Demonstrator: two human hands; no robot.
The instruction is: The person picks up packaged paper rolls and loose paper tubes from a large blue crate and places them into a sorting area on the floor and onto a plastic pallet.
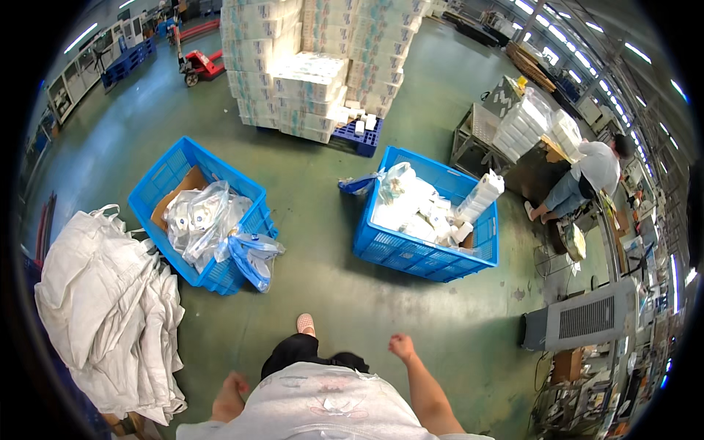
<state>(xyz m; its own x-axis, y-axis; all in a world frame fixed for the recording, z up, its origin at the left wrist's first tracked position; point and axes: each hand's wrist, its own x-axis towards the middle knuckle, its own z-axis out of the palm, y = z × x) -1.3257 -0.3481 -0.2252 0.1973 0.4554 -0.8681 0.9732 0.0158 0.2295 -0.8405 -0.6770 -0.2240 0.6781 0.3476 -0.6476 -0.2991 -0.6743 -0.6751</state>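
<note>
My left hand (pixel 232 390) hangs low beside my white shirt, smeared by motion, so its fingers do not show clearly. Out to the right, my right hand (pixel 401 347) is curled closed, with nothing visible in it. Both hands are apart from any object. Ahead on the left stands a blue plastic crate (pixel 253 192) with clear plastic bags (pixel 202 213) and a brown cardboard piece (pixel 178 192) in it. A blue and clear bag (pixel 253 258) drapes over its near corner. Another blue crate (pixel 418 265), ahead on the right, holds white wrapped packs (pixel 418 209).
White sacks (pixel 110 308) are heaped at the left. Tall stacks of packs (pixel 315 81) stand on a blue pallet (pixel 367 141) ahead, near a red pallet jack (pixel 202 64). At the right, a person (pixel 598 169) bends at a bench, with a grey slatted unit (pixel 587 323) nearer me.
</note>
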